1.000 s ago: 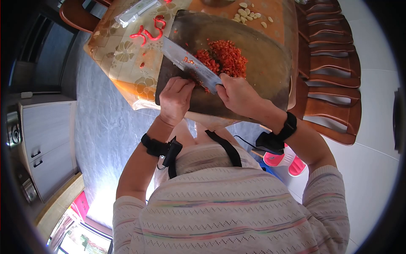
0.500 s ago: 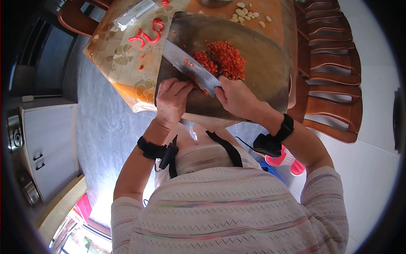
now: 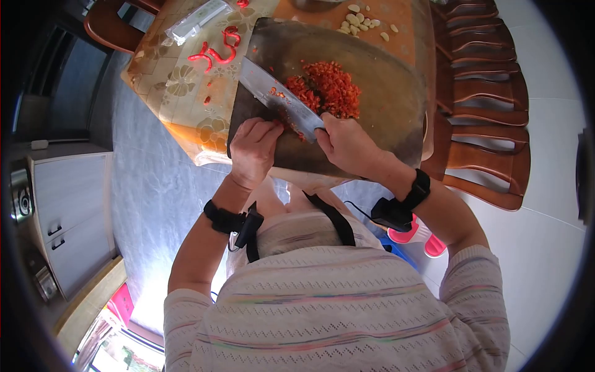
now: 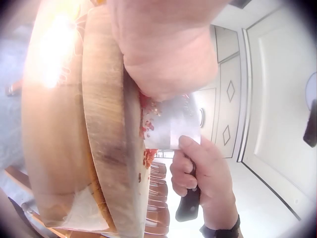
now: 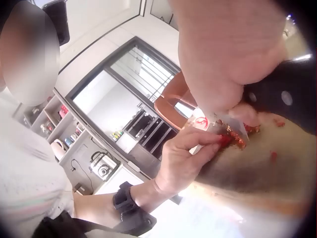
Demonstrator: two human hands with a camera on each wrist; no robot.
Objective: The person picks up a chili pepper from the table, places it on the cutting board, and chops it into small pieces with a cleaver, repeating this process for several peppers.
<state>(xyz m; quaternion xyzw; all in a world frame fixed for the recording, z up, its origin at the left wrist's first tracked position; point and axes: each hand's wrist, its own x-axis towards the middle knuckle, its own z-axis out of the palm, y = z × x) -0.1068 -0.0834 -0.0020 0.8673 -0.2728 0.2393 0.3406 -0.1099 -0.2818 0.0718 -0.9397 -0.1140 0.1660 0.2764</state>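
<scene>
My right hand [image 3: 353,144] grips the black handle [image 4: 188,206] of a cleaver [image 3: 276,96], its thumb against the wide blade. The blade slants across a thick wooden cutting board [image 3: 393,93], bits of red chili stuck to its face. Just left of the blade, my left hand [image 3: 253,149] pinches a red chili pepper [image 5: 224,141] between thumb and fingers, close over the board. Most of that pepper is hidden by the fingers in the head view. Beyond the blade lies a heap of finely chopped red chili [image 3: 338,90].
Whole red chilies [image 3: 223,53] lie on the patterned tablecloth [image 3: 176,115] left of the board, near a clear plastic packet [image 3: 198,22]. Several peeled garlic cloves [image 3: 356,22] sit behind the board. Wooden chairs [image 3: 486,99] line the table's right side.
The head view has shifted slightly. Both hands stay in nearly the same place at the board, and a little more red shows at the left fingertips.
</scene>
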